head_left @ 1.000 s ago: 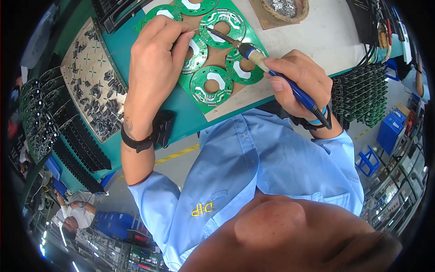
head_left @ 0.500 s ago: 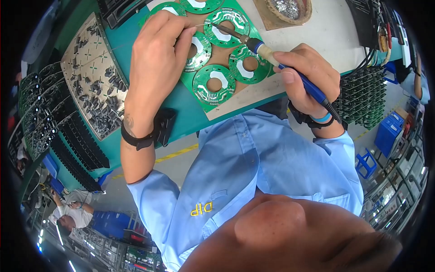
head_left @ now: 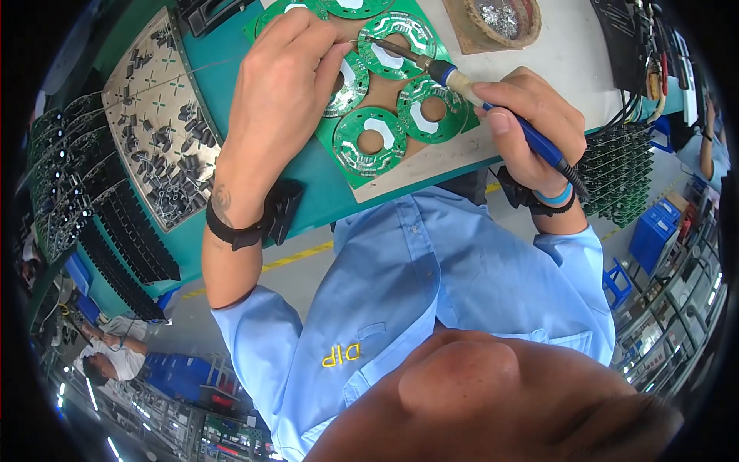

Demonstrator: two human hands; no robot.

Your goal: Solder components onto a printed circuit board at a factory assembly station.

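Pinched in my left hand (head_left: 286,92) is a thin solder wire (head_left: 352,41), its end reaching the left part of a ring-shaped green circuit board (head_left: 416,32). My right hand (head_left: 535,127) grips a soldering iron (head_left: 493,108) with a blue and cream handle. The iron's tip meets the same board beside the wire's end. Other ring boards, such as the near one (head_left: 350,154) and the one at its right (head_left: 416,127), sit in the same green panel. My left hand covers part of the boards at the left.
A tray (head_left: 115,131) of loose black components stands at the left, beyond it black racks of boards (head_left: 58,177). A round bowl (head_left: 531,27) with silvery bits is at the far right. Stacked green boards (head_left: 616,173) stand at the right. A co-worker (head_left: 123,358) is at lower left.
The picture has shifted slightly, moving the boards and both hands a little to the right. Wire and iron tip remain together at the same ring board.
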